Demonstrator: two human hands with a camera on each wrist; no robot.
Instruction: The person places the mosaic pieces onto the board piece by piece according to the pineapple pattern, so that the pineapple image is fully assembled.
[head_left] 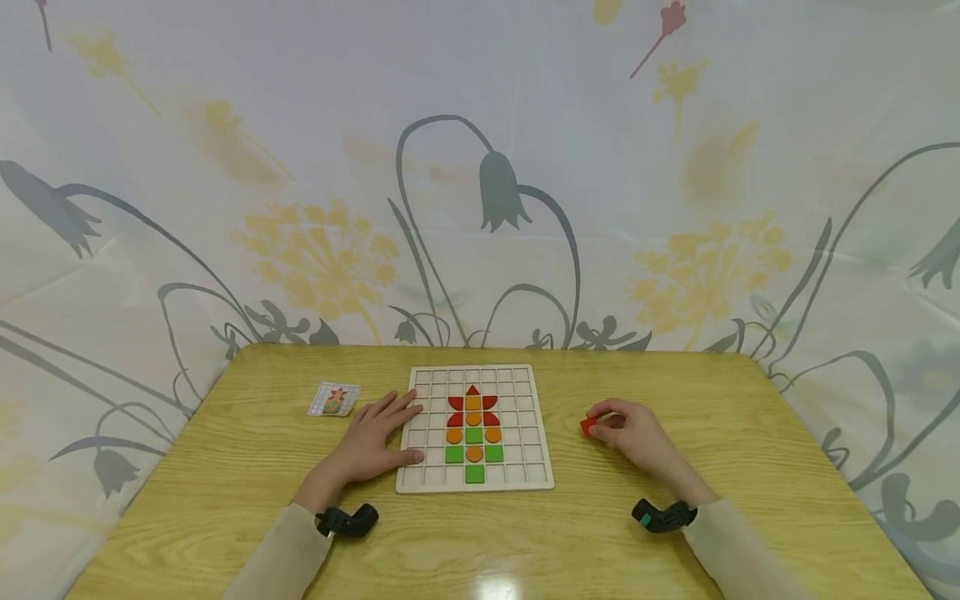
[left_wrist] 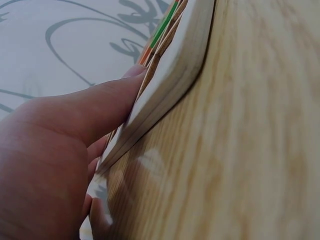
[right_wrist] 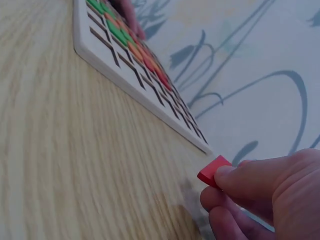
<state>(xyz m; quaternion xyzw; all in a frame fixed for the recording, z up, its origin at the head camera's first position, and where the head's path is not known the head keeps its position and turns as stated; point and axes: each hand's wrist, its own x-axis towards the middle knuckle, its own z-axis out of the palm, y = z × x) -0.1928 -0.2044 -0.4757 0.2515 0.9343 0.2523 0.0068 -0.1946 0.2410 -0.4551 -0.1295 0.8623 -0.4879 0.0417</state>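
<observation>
A white gridded board [head_left: 521,402] lies on the table. On it, red, orange and green pieces form a figure, with a red triangle [head_left: 472,390] at the top and a green square [head_left: 475,474] at the bottom. My left hand [head_left: 365,447] rests spread on the board's left edge, its thumb [left_wrist: 112,102] lying over the rim. To the right of the board, my right hand [head_left: 633,432] pinches a small red tile [right_wrist: 212,171] between thumb and fingers, apart from the board. The fingers partly cover the tile, so its full shape cannot be told.
A small card [head_left: 334,399] printed with a coloured figure on a grid lies left of the board, close to my left fingers. The wooden table [head_left: 225,500] ends at the back against a flower-patterned curtain [head_left: 337,125]. A black wrist device [head_left: 663,516] sits on each forearm.
</observation>
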